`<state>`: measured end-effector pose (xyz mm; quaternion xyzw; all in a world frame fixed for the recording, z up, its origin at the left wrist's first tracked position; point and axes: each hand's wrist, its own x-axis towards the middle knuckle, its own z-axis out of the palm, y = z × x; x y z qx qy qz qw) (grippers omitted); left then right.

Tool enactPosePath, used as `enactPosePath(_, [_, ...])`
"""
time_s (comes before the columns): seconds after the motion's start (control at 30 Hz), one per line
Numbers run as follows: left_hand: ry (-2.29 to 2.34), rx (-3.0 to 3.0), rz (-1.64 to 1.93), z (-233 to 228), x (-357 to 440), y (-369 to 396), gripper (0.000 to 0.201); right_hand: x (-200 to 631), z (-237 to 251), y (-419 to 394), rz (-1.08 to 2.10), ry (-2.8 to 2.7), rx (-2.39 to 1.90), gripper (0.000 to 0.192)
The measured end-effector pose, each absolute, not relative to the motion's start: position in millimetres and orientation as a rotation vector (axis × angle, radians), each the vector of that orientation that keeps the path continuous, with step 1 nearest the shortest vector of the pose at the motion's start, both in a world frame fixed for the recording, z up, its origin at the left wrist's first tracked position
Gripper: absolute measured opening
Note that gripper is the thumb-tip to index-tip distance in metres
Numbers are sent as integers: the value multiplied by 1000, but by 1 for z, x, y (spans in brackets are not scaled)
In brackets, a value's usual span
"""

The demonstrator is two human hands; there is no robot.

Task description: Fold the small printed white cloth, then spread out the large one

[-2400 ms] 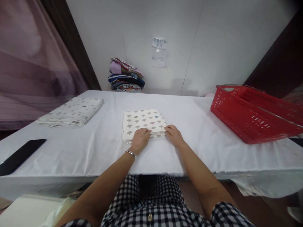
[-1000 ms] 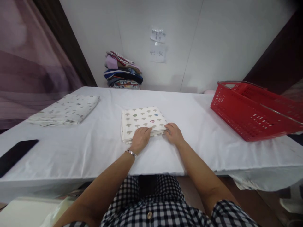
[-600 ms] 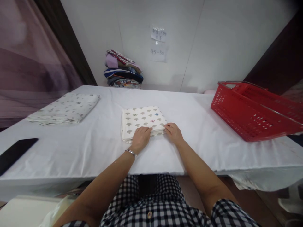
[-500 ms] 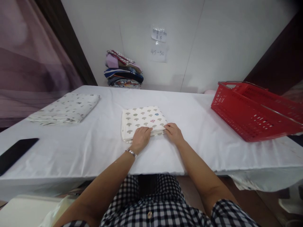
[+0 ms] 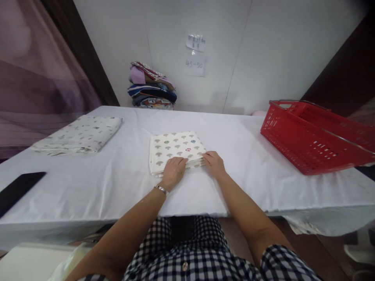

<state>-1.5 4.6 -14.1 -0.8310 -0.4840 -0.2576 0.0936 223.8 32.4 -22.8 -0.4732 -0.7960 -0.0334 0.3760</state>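
Observation:
A white cloth printed with grey mushrooms [image 5: 175,147], a few of them coloured, lies folded flat in several layers on the white-covered table [image 5: 125,187]. My left hand [image 5: 174,170] is closed on the middle of its near edge, a bracelet round the wrist. At the near right corner my right hand [image 5: 215,162] pinches the edge layers between thumb and fingers. The underside of the cloth and the fingertips beneath it are hidden.
To the left lies another folded patterned cloth [image 5: 84,134], with a black phone-like slab [image 5: 20,191] nearer me. A red plastic basket [image 5: 310,140] stands on the right. Behind the table, a stack of folded fabrics [image 5: 152,86] rests against the wall.
Both hands keep their hold on the cloth's near edge, with hardly any movement. The whole view has shifted very slightly.

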Motion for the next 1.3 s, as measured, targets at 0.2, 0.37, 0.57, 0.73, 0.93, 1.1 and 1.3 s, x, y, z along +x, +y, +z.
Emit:
enactPosePath(0.2, [-1431, -2468, -766, -14, -2, 5, 28, 226, -24, 33, -62, -2029, -1197, 24])
enactPosePath(0.37, [-1441, -2463, -770, -15, -2, 5, 28, 232, -26, 33, 77, -2010, -1248, 26])
enactPosePath(0.57, [-1455, -2477, -775, -14, -3, 5, 28, 237, -31, 37, 348, -1896, -1224, 29])
enactPosePath(0.73, [-1471, -2486, -774, -13, -3, 5, 28, 241, -37, 43, 498, -1815, -1179, 28])
enactPosePath(0.93, [-1468, -2475, -786, -13, -3, 4, 28, 242, -37, 44, 557, -1745, -1145, 22])
enactPosePath(1.1, [-1447, -2462, -792, -14, -3, 4, 27, 242, -34, 43, 514, -1730, -1157, 15])
enactPosePath(1.3, [-1451, -2466, -790, -14, -3, 4, 28, 239, -27, 36, 416, -1771, -1229, 19])
